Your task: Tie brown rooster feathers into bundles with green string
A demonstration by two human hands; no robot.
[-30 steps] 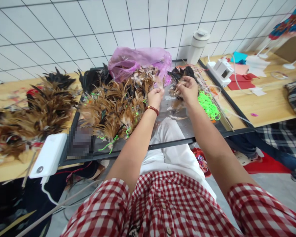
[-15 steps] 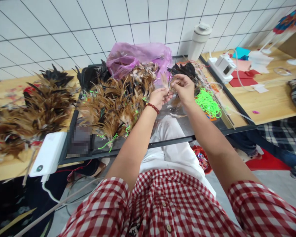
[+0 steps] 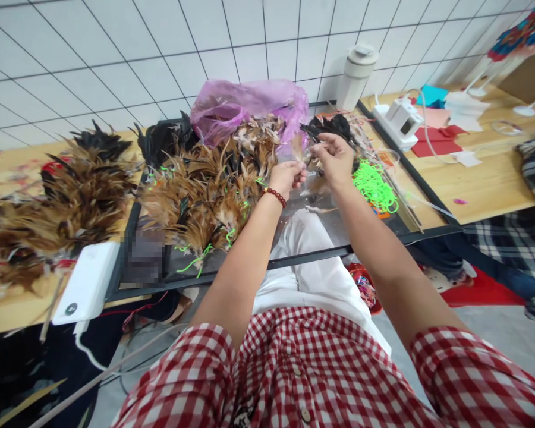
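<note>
My left hand (image 3: 289,177), with a beaded bracelet at the wrist, is closed in a pinch on a small pale brown feather (image 3: 298,146) that points up. Just to its right, my right hand (image 3: 337,159) is raised with thumb and forefinger close together; whatever is between them is too small to make out. Behind the right fingers lies a bunch of black feathers (image 3: 339,126). A large heap of brown feathers (image 3: 205,184) fills the dark tray (image 3: 310,257) left of my hands. Bright green cord (image 3: 375,187) lies tangled by my right wrist.
A pink plastic bag (image 3: 249,95) stands behind the heap, a white bottle (image 3: 356,77) at the back. More brown feathers (image 3: 84,196) cover the table at left, near a white power bank (image 3: 87,282). A power strip (image 3: 396,125) and red cloth (image 3: 437,142) are at right.
My right hand has drawn slightly away from the left, widening the gap between their fingertips. The left hand still pinches the feather. The view has shifted a little.
</note>
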